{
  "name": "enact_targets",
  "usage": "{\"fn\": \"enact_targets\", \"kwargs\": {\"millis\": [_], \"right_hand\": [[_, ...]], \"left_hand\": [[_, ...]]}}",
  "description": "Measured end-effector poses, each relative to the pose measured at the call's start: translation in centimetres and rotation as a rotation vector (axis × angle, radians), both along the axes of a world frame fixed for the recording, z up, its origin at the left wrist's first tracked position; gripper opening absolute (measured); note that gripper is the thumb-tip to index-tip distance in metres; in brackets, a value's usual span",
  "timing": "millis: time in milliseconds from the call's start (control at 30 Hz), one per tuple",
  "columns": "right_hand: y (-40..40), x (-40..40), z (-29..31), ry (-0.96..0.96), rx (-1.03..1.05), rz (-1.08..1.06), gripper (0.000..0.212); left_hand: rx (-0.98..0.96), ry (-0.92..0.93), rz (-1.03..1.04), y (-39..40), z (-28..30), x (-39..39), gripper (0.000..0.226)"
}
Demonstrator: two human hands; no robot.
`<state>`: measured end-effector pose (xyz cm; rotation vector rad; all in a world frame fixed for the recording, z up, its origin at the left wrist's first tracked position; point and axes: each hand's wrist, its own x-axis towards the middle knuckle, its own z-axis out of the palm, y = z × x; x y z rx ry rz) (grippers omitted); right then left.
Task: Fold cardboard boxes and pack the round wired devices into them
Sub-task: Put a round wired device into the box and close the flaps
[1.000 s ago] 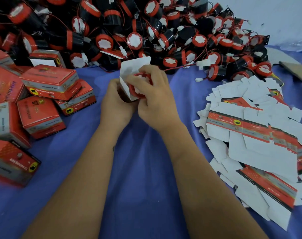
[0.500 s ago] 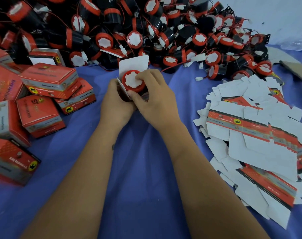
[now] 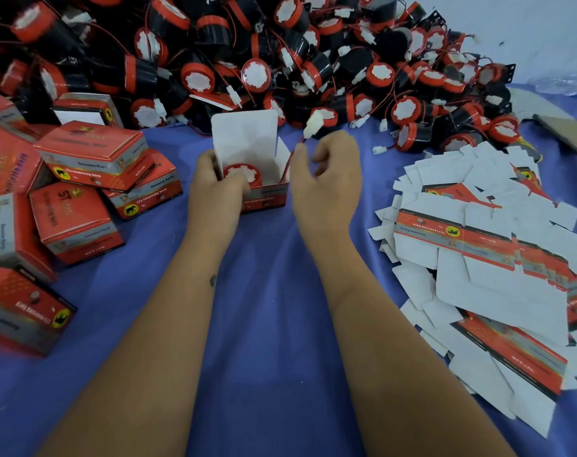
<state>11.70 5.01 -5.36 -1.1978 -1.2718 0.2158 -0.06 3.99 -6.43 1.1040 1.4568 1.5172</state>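
The left hand (image 3: 214,189) is gripping the open red box (image 3: 267,196), its thumb pressing on the round wired device (image 3: 242,173) sitting inside. Just right of the box, the right hand (image 3: 330,179) is pinching the device's red wire (image 3: 298,145), white connector (image 3: 313,125) sticking up. Loose devices (image 3: 257,61) are lying heaped behind the box, on the blue-covered counter (image 3: 267,324).
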Motion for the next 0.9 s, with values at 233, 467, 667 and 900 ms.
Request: {"fn": "enact_targets", "kwargs": {"millis": [233, 467, 667, 900], "right_hand": [[0.2, 1.3, 2.1, 0.397, -0.313, 0.559, 0.031], [-0.3, 0.5, 2.0, 0.312, -0.342, 0.434, 0.042], [0.7, 0.0, 0.2, -0.093, -0.221, 0.187, 0.017], [0.8, 0.5, -0.4, -0.458, -0.022, 0.004, 0.037]], "left_hand": [[-0.009, 0.123, -0.010, 0.1, -0.2, 0.3, 0.034], [-0.009, 0.117, -0.083, 0.3, -0.5, 0.2, 0.045], [-0.004, 0.138, -0.120, 0.7, -0.7, -0.1, 0.050], [-0.018, 0.203, -0.098, 0.8, -0.8, 0.0, 0.051]]}}
